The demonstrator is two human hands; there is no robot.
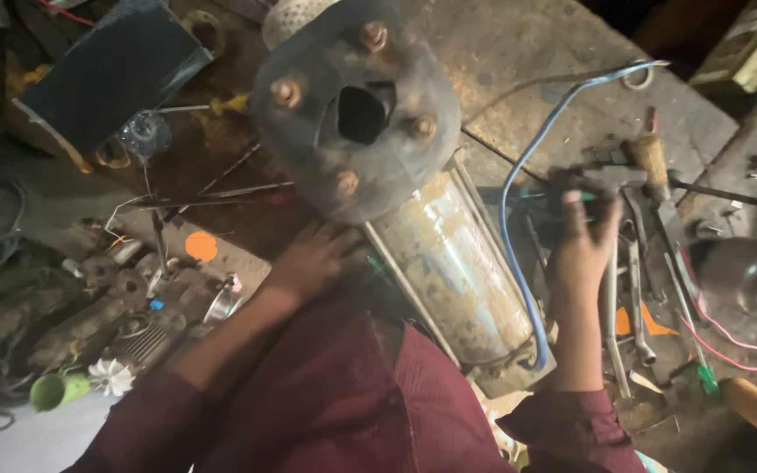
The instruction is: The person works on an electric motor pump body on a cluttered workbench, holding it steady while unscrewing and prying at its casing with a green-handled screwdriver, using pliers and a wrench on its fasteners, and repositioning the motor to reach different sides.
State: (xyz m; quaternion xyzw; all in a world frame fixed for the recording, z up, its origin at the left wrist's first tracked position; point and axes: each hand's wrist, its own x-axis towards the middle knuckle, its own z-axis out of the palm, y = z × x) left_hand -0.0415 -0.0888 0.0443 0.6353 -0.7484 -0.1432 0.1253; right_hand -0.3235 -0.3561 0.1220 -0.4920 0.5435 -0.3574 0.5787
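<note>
The left hand (308, 263) lies flat, fingers spread, against the underside of the dark round flange (357, 105) of a cylindrical pump body (453, 263); it grips nothing. The flange carries four rusty bolts around a central opening. The pump body, pale and rust-stained, extends from the left hand toward the maroon sleeves. The right hand (582, 241) is raised just beyond the pump's far side, fingers closed on a small dark tool (576, 188), too blurred to identify. A blue wire (519, 166) runs between the pump and the right hand. Beyond the right hand lie a wooden-handled hammer (652, 166) and loose metal tools on the workbench (519, 52).
</note>
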